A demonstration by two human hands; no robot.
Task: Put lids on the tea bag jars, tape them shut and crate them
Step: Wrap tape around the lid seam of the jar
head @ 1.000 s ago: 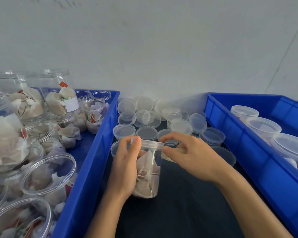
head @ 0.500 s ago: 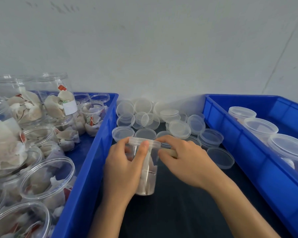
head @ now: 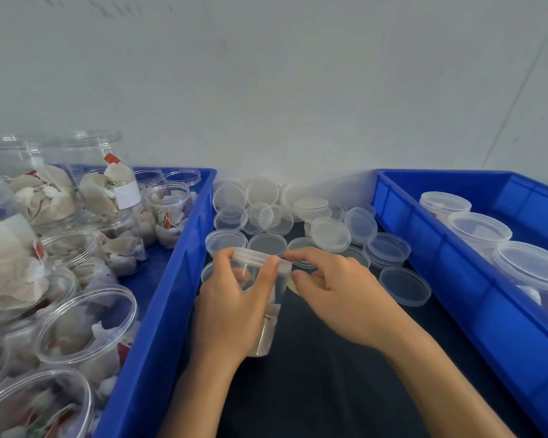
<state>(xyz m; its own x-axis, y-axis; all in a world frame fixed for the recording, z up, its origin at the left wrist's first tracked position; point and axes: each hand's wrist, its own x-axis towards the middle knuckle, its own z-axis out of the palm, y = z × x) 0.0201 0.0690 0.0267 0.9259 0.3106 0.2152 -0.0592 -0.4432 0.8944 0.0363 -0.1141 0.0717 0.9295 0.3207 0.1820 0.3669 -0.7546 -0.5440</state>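
Gripping the lidded jar (head: 266, 298) upright, my left hand (head: 234, 308) wraps its side, thumb on the lid rim. My right hand (head: 336, 289) sits just beside, fingertips (head: 298, 275) pinching at the lid (head: 260, 256) edge.

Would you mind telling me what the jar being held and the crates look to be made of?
The jar, gripped by the left hand, looks like clear glossy plastic: tea bags show through. The right crate and left crate look like opaque blue moulded plastic with a slight sheen.
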